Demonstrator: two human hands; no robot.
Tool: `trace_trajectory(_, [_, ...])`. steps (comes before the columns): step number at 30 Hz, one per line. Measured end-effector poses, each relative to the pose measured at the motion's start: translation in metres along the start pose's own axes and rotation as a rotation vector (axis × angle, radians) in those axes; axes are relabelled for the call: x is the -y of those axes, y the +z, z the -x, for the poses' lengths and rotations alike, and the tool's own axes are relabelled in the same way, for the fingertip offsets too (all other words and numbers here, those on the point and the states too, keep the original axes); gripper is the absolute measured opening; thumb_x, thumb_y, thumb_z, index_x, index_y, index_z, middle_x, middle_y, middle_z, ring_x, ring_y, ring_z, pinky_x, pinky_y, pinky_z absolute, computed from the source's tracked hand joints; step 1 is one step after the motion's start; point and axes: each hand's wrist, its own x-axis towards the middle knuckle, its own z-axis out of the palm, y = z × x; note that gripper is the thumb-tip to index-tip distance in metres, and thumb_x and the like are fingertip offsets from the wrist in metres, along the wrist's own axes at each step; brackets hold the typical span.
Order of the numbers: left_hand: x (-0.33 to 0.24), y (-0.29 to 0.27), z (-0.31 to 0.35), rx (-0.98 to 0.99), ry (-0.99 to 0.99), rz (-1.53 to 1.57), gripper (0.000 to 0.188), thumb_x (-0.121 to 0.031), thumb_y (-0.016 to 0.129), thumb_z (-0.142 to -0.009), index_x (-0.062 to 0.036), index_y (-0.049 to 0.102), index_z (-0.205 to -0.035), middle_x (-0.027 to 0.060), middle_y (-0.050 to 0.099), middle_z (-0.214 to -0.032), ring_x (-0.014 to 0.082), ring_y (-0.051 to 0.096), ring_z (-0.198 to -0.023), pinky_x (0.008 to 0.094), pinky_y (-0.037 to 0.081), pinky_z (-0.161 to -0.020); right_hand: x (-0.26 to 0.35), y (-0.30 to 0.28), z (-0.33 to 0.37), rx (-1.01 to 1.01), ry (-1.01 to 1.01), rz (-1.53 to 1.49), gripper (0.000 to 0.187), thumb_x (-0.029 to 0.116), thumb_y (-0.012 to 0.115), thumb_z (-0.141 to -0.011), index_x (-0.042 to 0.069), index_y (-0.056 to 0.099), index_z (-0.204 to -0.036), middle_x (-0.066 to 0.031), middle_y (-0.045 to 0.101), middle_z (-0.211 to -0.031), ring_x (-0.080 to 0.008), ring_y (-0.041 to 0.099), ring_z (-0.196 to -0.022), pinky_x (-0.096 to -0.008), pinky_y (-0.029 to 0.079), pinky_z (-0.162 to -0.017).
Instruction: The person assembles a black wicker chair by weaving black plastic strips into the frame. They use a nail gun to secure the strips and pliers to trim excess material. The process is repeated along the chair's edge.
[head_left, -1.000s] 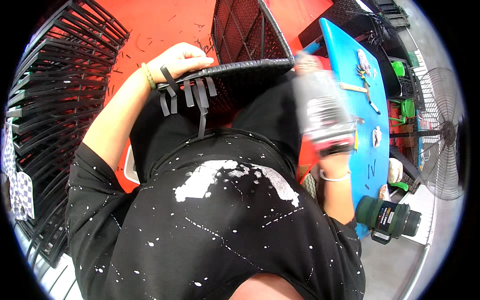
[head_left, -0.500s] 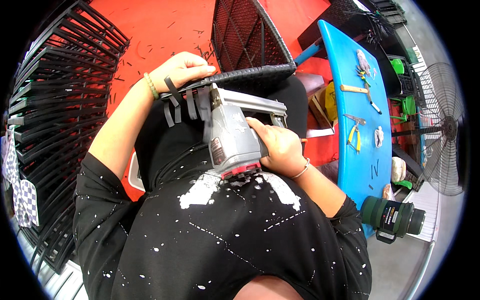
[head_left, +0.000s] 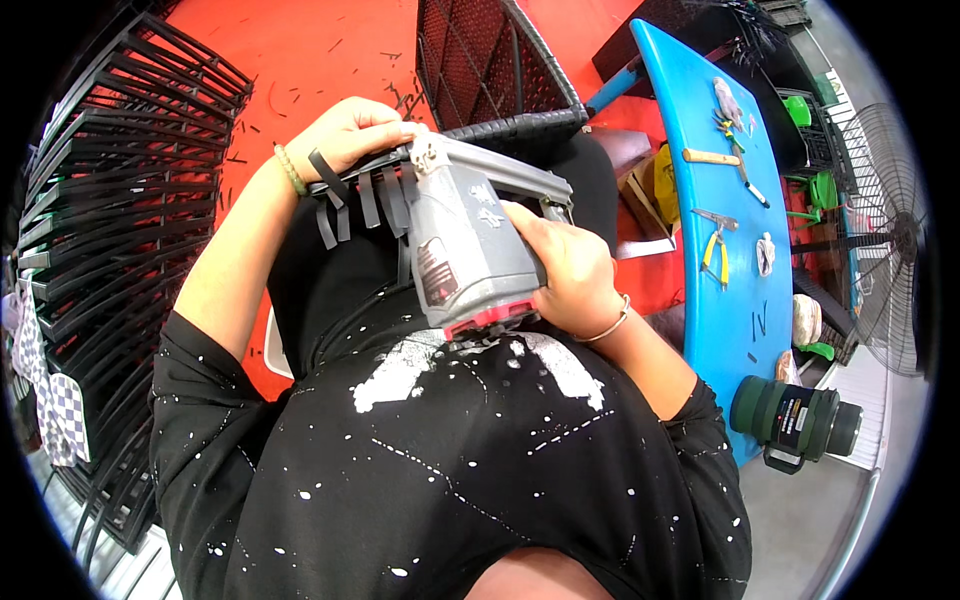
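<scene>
My right hand [head_left: 575, 275] is wrapped round the handle of a grey nail gun [head_left: 470, 235] with a red-edged rear end, which rests close against my chest. The gun's head lies over the near edge of a black woven rattan frame [head_left: 520, 127] across my lap. At that edge my left hand [head_left: 350, 138] is closed, fingers curled and thumb pointing toward the gun's head. Several loose dark strips [head_left: 370, 200] dangle from the edge below my left hand. The gun's tip and its contact with the frame are partly hidden.
Black frames [head_left: 130, 250] are stacked at the left. To the right, a blue table [head_left: 735, 310] bears a hammer [head_left: 712, 157], yellow-handled pliers [head_left: 715, 255] and other small tools. A dark green cylindrical device [head_left: 790, 418] and a fan [head_left: 900, 240] stand farther right. Strip scraps litter the red floor.
The nail gun has shifted upward and turned slightly, bringing its head over the frame's edge beside my left thumb. My left hand keeps its place on the edge; the view has shifted a little.
</scene>
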Motion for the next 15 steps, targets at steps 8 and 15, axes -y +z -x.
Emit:
trace_trajectory(8, [-0.006, -0.004, 0.002, 0.028, -0.058, -0.023, 0.036, -0.027, 0.061, -0.099, -0.0061, 0.062, -0.07, -0.0086, 0.055, -0.065, -0.0002, 0.046, -0.061, 0.0201, 0.038, -0.057, -0.001, 0.015, 0.009, 0.177, -0.003, 0.052, 0.089, 0.004, 0.078, -0.051, 0.004, 0.048, -0.134, -0.0081, 0.06, -0.079, -0.0266, 0.063, -0.071, -0.0378, 0.051, -0.063])
trace_trajectory(15, [0.0, -0.007, 0.0, 0.026, -0.062, -0.061, 0.037, -0.035, 0.06, -0.098, -0.0048, 0.068, -0.077, -0.0049, 0.06, -0.066, 0.0018, 0.05, -0.06, 0.0211, 0.04, -0.055, -0.003, 0.024, 0.015, 0.131, -0.007, 0.06, 0.086, 0.003, 0.075, -0.052, 0.003, 0.048, -0.134, -0.0073, 0.06, -0.078, -0.0259, 0.062, -0.069, -0.038, 0.05, -0.061])
